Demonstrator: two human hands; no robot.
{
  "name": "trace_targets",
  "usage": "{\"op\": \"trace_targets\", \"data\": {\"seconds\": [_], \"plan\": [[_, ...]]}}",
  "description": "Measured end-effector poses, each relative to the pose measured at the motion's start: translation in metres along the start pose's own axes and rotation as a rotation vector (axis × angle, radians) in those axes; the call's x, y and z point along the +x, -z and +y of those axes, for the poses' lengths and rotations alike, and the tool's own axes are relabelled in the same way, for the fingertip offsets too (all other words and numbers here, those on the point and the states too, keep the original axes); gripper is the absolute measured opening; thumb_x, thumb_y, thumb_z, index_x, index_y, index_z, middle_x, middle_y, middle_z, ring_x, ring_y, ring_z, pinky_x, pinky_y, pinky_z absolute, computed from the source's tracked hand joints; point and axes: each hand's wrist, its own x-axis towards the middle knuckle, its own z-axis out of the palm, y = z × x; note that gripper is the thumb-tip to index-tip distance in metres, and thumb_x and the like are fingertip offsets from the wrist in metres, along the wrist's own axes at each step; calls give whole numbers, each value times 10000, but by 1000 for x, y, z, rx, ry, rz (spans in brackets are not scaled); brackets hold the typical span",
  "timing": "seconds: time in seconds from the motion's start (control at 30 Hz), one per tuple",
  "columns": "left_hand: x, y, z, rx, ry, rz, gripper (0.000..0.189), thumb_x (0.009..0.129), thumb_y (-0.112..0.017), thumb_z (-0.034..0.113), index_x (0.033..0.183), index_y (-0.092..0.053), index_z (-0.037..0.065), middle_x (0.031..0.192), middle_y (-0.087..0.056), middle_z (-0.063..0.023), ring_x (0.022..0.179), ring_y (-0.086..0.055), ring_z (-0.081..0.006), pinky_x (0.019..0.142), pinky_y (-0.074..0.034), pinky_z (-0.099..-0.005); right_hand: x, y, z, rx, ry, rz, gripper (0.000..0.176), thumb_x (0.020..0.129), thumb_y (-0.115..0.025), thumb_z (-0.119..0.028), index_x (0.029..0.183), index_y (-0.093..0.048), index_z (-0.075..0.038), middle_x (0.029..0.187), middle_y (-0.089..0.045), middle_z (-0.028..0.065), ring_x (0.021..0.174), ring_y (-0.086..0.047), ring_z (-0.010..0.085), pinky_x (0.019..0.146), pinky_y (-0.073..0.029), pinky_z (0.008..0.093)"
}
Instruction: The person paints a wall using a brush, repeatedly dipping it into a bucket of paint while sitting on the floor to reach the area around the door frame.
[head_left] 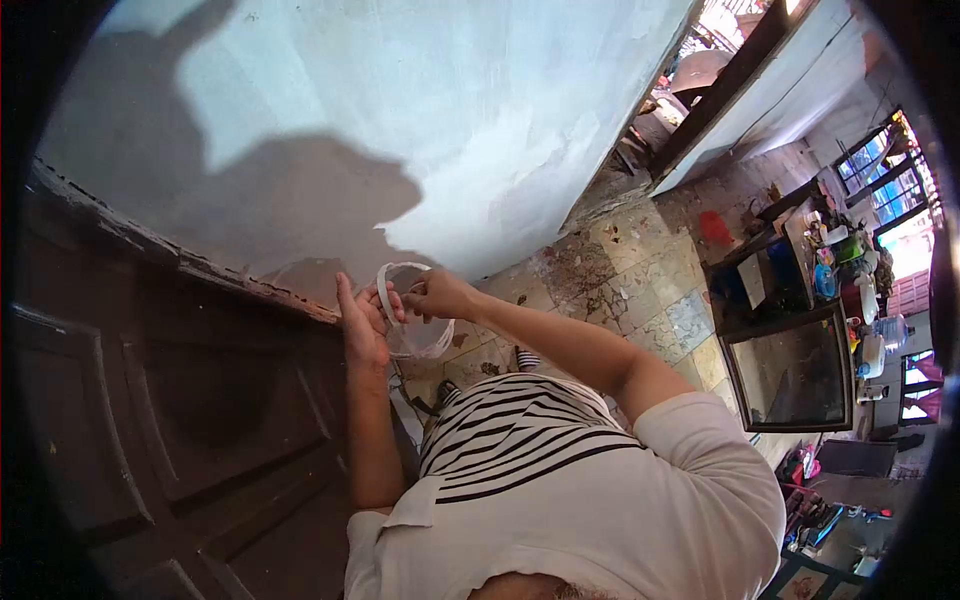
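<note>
A loose coil of narrow white strip [385,292] hangs in loops between my hands, close to the wall; its exact material I cannot make out. My left hand [364,325] holds it with the fingers curled around the band and the thumb sticking up. Closed in a pinch, my right hand [441,295] is at the coil's right side, its fingertips on the strip near my left fingers. Part of the coil drops below both hands.
A pale, patchy wall [480,110] stands in front, with my shadow on it. On the left is a dark brown panelled door [230,400]. The worn tiled floor [640,290] leads right to a dark-framed glass cabinet [790,365] and cluttered shelves.
</note>
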Motion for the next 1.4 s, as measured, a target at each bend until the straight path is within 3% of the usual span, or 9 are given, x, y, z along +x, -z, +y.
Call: {"op": "trace_targets", "data": {"seconds": [0.1,0.27,0.57,0.9,1.07,1.1,1.17,1.3,1.4], "plan": [[-3,-4,2,-62,31,86,774,875,-312,756,943,-541,20,685,-531,-67,573,-499,-180,589,-453,-331,-13,14,-3,-34,-46,26,255,881,-592,-226,908,-646,22,706,-678,76,604,-665,151,537,-503,279],[2,10,-3,-84,24,126,780,881,-311,748,950,-546,8,683,-525,-78,572,-491,-202,595,-446,-347,-17,28,27,304,-159,-24,299,916,-605,-213,1028,-625,64,789,-679,108,651,-670,157,531,-489,260],[4,16,-4,-100,-11,82,774,870,-328,756,926,-544,15,682,-525,-78,579,-498,-208,620,-450,-351,-37,27,51,509,-241,-185,324,946,-602,-268,1038,-633,42,849,-640,46,685,-576,108,533,-450,235],[3,30,-8,-120,-36,149,761,863,-356,755,920,-537,18,687,-529,-76,586,-514,-208,618,-450,-356,-49,13,29,604,-365,-105,166,949,-476,-167,1042,-489,-30,791,-522,18,593,-468,94,499,-400,222],[12,55,-22,-156,-16,157,756,864,-354,757,897,-540,25,679,-525,-78,572,-519,-214,583,-457,-365,-44,10,18,522,-196,-59,212,962,-463,-226,1044,-506,-36,771,-502,8,571,-430,80,480,-329,224],[12,59,-22,-168,-47,185,756,864,-354,757,897,-540,25,679,-525,-78,572,-519,-214,583,-457,-365,-43,9,6,506,-183,-98,212,962,-463,-226,1044,-506,-36,771,-502,8,571,-430,80,480,-329,224],[9,60,-23,-128,-45,184,751,866,-346,758,872,-540,33,667,-526,-77,579,-530,-212,582,-464,-363,-47,8,-33,498,-159,133,218,959,-480,-223,1040,-516,-24,740,-509,7,577,-436,71,485,-325,226],[3,72,-25,-154,-21,218,743,865,-349,759,861,-536,40,656,-521,-72,572,-528,-206,580,-468,-360,-33,21,-93,661,-69,69,212,949,-495,-209,1022,-524,-13,731,-537,21,582,-457,85,497,-343,232],[1,82,-31,-128,8,193,756,857,-340,765,941,-534,39,706,-533,-76,593,-533,-211,615,-462,-367,-25,25,-143,731,91,44,186,928,-469,-195,860,-522,-30,729,-567,59,557,-469,124,476,-343,253]]}}
